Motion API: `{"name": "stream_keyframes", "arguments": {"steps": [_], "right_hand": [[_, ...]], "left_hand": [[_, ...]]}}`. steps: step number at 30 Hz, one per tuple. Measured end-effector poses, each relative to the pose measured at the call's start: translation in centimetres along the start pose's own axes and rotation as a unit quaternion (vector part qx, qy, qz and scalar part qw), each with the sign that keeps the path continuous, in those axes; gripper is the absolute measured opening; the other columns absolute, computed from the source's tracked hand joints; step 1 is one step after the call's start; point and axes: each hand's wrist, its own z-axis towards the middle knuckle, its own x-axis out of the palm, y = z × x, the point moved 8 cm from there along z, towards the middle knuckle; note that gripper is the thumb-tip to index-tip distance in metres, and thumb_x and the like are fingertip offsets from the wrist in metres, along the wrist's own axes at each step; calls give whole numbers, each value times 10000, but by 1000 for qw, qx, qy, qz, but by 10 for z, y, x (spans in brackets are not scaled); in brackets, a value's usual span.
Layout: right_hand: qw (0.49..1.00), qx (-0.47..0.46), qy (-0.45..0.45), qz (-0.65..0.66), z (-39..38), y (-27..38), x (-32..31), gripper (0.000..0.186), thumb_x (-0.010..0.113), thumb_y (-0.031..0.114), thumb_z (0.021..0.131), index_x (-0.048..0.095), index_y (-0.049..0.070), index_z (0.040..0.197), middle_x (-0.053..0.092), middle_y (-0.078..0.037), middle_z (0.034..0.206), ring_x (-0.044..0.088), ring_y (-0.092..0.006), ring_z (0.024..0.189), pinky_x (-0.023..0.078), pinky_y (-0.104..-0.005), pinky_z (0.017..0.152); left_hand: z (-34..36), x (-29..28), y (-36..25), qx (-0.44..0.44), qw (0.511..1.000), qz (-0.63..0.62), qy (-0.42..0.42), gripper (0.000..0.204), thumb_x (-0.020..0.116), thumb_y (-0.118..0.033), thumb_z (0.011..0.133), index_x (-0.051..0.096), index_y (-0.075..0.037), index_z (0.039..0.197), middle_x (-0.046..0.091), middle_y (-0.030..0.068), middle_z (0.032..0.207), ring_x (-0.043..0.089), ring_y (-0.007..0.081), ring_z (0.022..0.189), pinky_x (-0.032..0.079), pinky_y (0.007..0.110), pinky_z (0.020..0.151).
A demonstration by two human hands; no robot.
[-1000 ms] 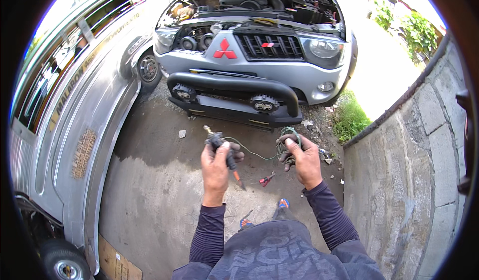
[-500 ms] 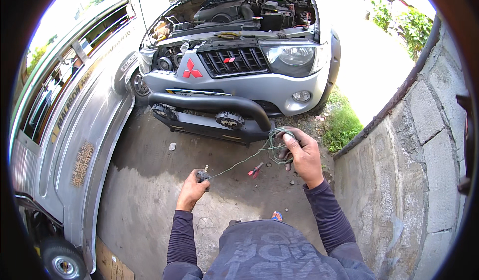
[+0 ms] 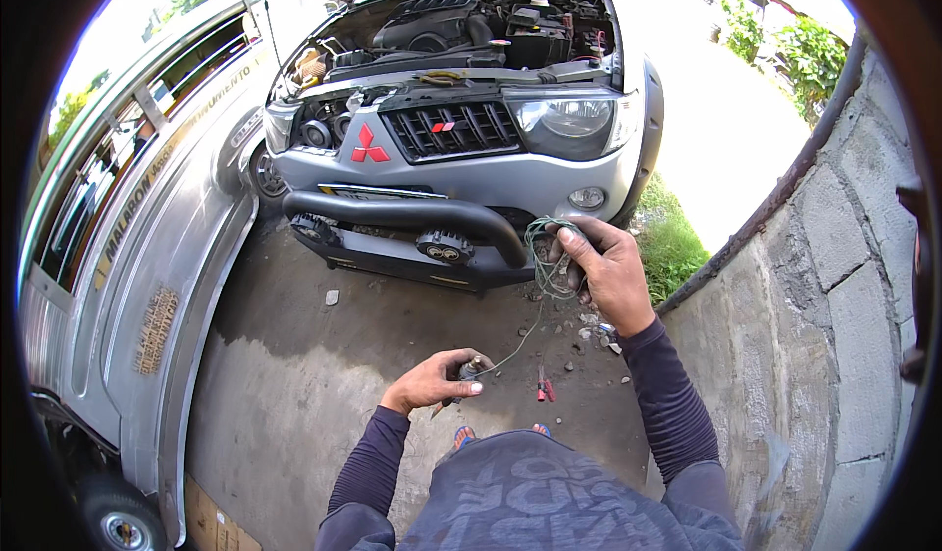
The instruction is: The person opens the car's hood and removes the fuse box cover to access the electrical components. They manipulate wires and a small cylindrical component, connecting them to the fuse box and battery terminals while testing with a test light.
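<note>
A loose coil of thin green wire [image 3: 543,247] hangs from my right hand [image 3: 610,274], pinched between thumb and fingers in front of the pickup's bumper. One strand runs down from the coil to a small dark cylindrical piece with a metal end [image 3: 473,367]. My left hand [image 3: 432,382], lower and nearer my body, is closed around that piece. Below the fingers a thin pointed tip shows; the rest is hidden in the palm. On the ground between my hands and the wall lies a small red-handled tool [image 3: 546,385], its kind too small to tell.
Ahead stands a silver pickup [image 3: 491,183] with its hood raised and a black bull bar [image 3: 432,215] low in front. A metal-sided passenger vehicle [image 3: 147,247] lines the left. To the right rises a concrete block wall [image 3: 795,325]. Flattened cardboard [image 3: 218,520] lies at lower left.
My left hand has moved right and slightly down, nearer my body, with the dark piece. My right hand has shifted slightly right and up, and the strand hangs steeper with more slack.
</note>
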Motion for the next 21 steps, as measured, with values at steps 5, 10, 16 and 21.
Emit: {"name": "stream_keyframes", "arguments": {"steps": [5,10,16,21], "right_hand": [[999,-10,6,37,11,5,22,279,624,215,1057,679,-20,1198,732,-65,956,635,-77,603,517,-216,469],[997,14,5,76,-2,27,38,274,607,209,1063,672,-33,1176,711,-70,948,633,-88,574,494,-218,444],[989,83,-20,123,-32,47,6,271,598,186,1047,671,-48,1162,686,-94,906,621,-95,528,393,-198,325],[978,86,-69,177,-30,30,-15,239,555,165,1046,643,-15,1175,686,-103,944,653,-123,602,459,-212,378]], "left_hand": [[59,46,-16,-18,993,-31,110,410,529,-362,1095,635,-100,1392,630,-26,907,516,50,746,454,232,647],[135,83,-21,55,987,-148,8,521,509,-368,1105,438,-154,1574,638,7,1005,537,67,757,468,238,662],[156,36,-40,105,929,190,-300,1089,763,-454,896,105,-12,1642,325,347,1593,358,470,1477,323,477,1212],[85,62,-82,151,946,269,-97,981,807,-351,872,265,-15,1617,377,320,1580,443,396,1439,373,458,1183]]}}
